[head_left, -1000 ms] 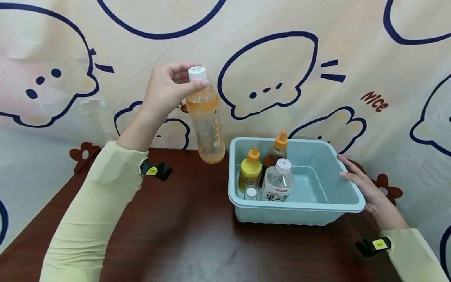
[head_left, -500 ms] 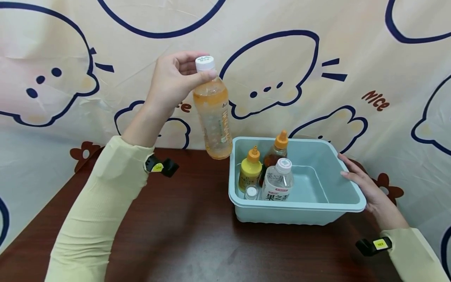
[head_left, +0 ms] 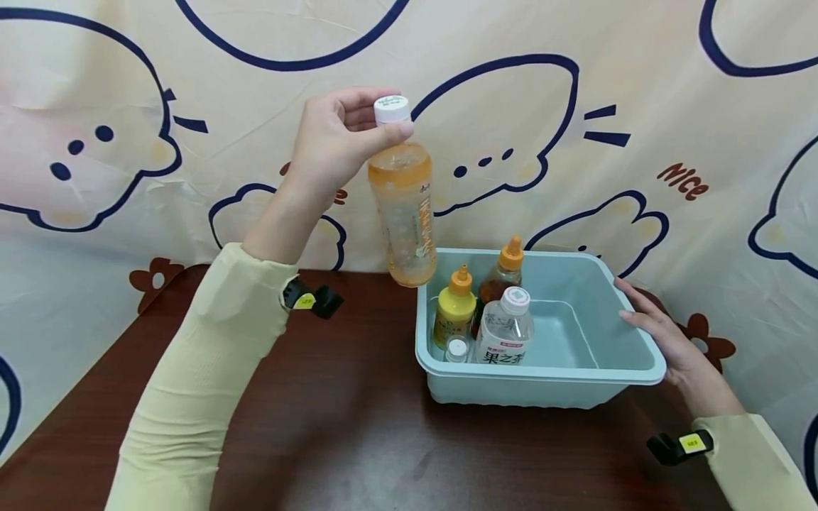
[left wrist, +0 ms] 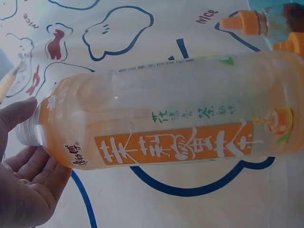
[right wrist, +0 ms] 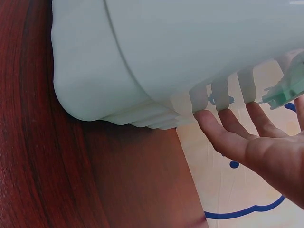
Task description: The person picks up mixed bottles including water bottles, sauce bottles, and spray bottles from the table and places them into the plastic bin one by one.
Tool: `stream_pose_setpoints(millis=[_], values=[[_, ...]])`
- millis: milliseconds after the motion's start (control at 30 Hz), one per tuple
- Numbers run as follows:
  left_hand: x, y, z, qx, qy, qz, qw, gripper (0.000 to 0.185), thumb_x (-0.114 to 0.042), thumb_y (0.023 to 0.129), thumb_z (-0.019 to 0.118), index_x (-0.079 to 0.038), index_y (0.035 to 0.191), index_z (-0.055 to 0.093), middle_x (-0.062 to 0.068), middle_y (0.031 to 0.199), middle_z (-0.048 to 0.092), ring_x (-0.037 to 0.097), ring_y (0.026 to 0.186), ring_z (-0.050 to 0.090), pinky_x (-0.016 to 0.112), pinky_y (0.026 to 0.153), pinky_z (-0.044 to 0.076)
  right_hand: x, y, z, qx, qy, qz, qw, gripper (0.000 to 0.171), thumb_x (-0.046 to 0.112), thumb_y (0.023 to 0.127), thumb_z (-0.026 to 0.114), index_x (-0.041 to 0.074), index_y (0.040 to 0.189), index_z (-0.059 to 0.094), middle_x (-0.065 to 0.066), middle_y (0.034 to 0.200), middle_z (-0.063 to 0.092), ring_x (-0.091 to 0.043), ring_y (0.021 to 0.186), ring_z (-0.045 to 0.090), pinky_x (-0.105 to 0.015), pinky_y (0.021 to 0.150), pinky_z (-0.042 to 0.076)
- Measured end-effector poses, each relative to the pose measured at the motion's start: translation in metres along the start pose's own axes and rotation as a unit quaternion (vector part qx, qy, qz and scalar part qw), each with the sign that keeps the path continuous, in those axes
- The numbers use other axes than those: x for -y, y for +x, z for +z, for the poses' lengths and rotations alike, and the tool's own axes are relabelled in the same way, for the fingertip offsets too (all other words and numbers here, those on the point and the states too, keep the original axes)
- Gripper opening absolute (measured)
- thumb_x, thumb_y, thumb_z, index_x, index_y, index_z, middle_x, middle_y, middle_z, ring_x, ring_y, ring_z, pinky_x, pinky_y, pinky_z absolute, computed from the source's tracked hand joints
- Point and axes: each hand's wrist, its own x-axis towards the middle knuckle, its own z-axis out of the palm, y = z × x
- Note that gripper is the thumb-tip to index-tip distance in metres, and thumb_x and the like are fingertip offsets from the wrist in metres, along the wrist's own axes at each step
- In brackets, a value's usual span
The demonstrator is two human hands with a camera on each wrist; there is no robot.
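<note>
Orange bottle (head_left: pixel 405 209) carried nearer the bin (head_left: pixel 633 372), left hand (head_left: pixel 339 145) pinching its neck, right hand (head_left: pixel 661 337) flat against bin

Dark brown wooden table (head_left: pixel 358 440) fills the lower part of the frame. Cream cartoon backdrop cloth (head_left: pixel 575 92) with navy-outlined blob characters covers the upper part; red "Nice" lettering (head_left: pixel 685 181) at right centre. Brown flower prints (head_left: pixel 150 278) at the cloth's lower edge, left and right. Right of centre: yellow squeeze bottle (head_left: pixel 453 312) with orange nozzle, brown sauce bottle (head_left: pixel 497 278) with orange nozzle behind it, clear white-capped labelled bottle (head_left: pixel 505 328) in front, small white cap (head_left: pixel 456 348) beside it.
</note>
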Motion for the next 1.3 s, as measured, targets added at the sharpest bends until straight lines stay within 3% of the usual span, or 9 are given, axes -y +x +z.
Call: stream_pose_setpoints(millis=[567,1067,1300], values=[[-0.012,0.005,0.019,0.014,-0.036,0.036,0.9986,0.040,-0.012,0.078,0.071,-0.002,0.116,0.060,0.011,0.112,0.061,0.019,0.098,0.058,0.025,0.087,0.047,0.002,-0.001,0.001,-0.012,-0.027,0.010,1.000,0.055,0.015,0.098,0.038,0.036,0.144,0.018,0.014,0.122,0.035,-0.006,0.098,0.056,-0.039,0.073,0.053],[-0.023,0.008,0.040,0.034,-0.066,0.058,0.9955,0.040,-0.009,0.079,0.069,-0.001,0.117,0.058,0.010,0.111,0.060,0.017,0.097,0.057,0.022,0.085,0.046,0.001,-0.001,0.001,-0.008,-0.014,0.012,1.000,0.054,0.015,0.098,0.037,0.035,0.144,0.018,0.014,0.122,0.035,-0.005,0.098,0.056,-0.038,0.073,0.053],[-0.026,0.008,0.050,0.031,-0.071,0.087,0.9932,0.041,-0.008,0.080,0.068,0.001,0.118,0.057,0.010,0.111,0.060,0.015,0.096,0.058,0.020,0.085,0.046,0.002,-0.001,0.000,-0.006,-0.008,0.013,1.000,0.054,0.015,0.098,0.037,0.035,0.145,0.017,0.014,0.122,0.037,-0.006,0.099,0.056,-0.038,0.074,0.053]])
